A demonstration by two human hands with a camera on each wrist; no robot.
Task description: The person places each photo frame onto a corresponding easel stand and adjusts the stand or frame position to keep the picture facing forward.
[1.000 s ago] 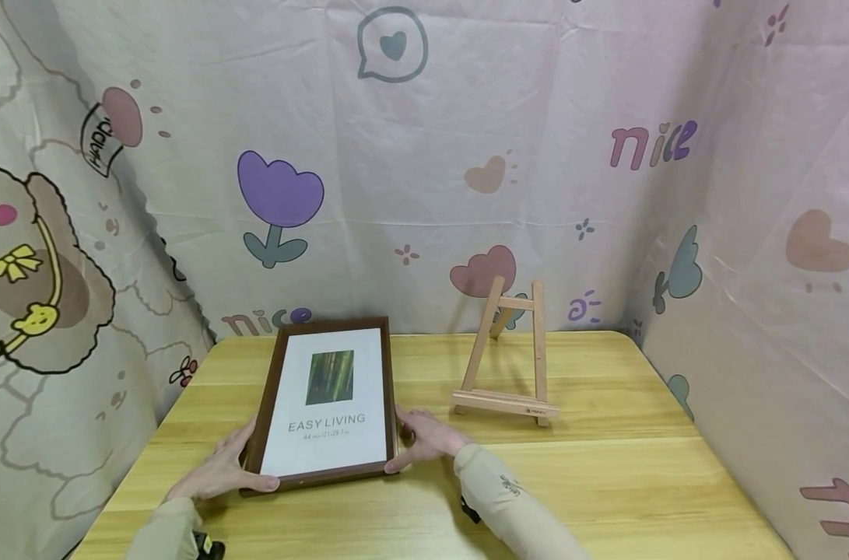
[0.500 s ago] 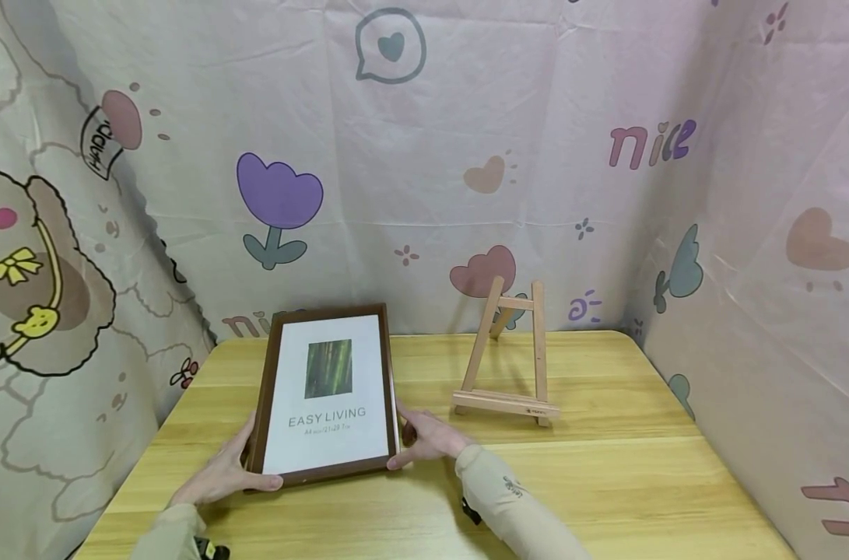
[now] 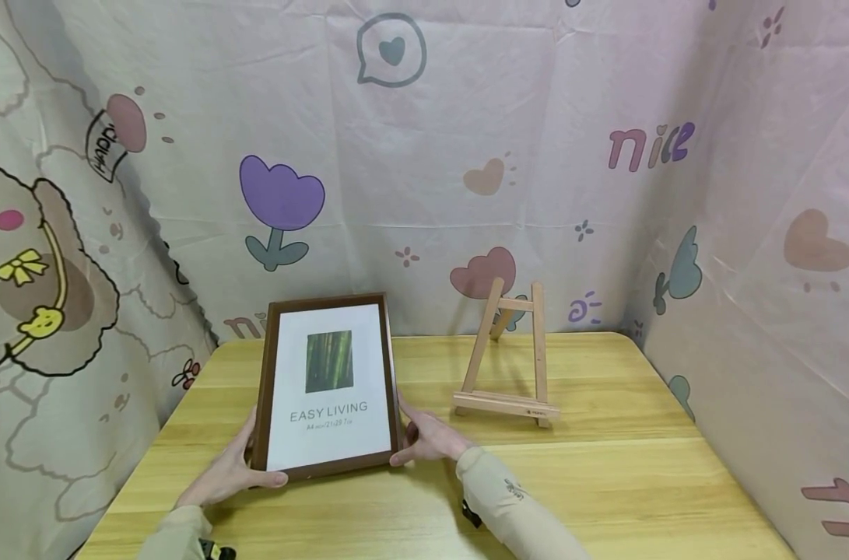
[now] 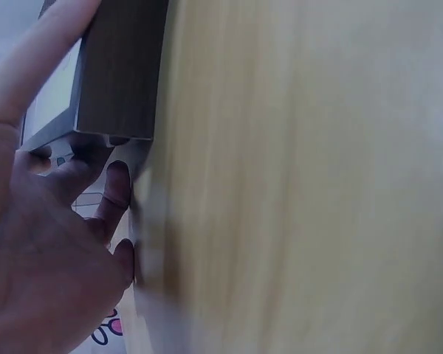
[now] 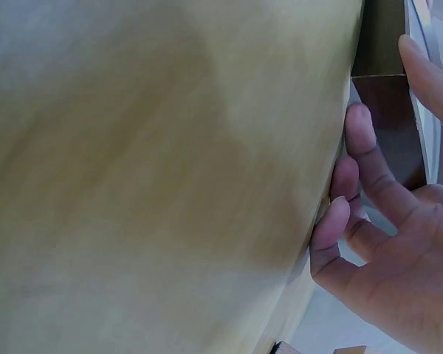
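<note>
A brown picture frame (image 3: 329,397) stands tilted back on the table, its top edge higher than its bottom edge. Its white insert reads "EASY LIVING" below a small green picture. My left hand (image 3: 228,473) grips the lower left corner, thumb over the front border and fingers along the side. At the lower right corner, my right hand (image 3: 429,437) holds the frame the same way. In the left wrist view, curled fingers (image 4: 117,188) reach beneath the dark frame edge (image 4: 122,74). The right wrist view shows my fingertips (image 5: 360,129) at the frame's underside, close over the tabletop.
A small wooden easel (image 3: 539,354) stands to the right of the frame, toward the back of the light wood table (image 3: 627,467). Printed cloth (image 3: 410,155) hangs behind the table and along both sides. Both wrists wear black bands.
The frame's top edge has risen, so it leans more upright than before. Both hands kept their grip on the lower corners and shifted slightly. The easel has stayed in place.
</note>
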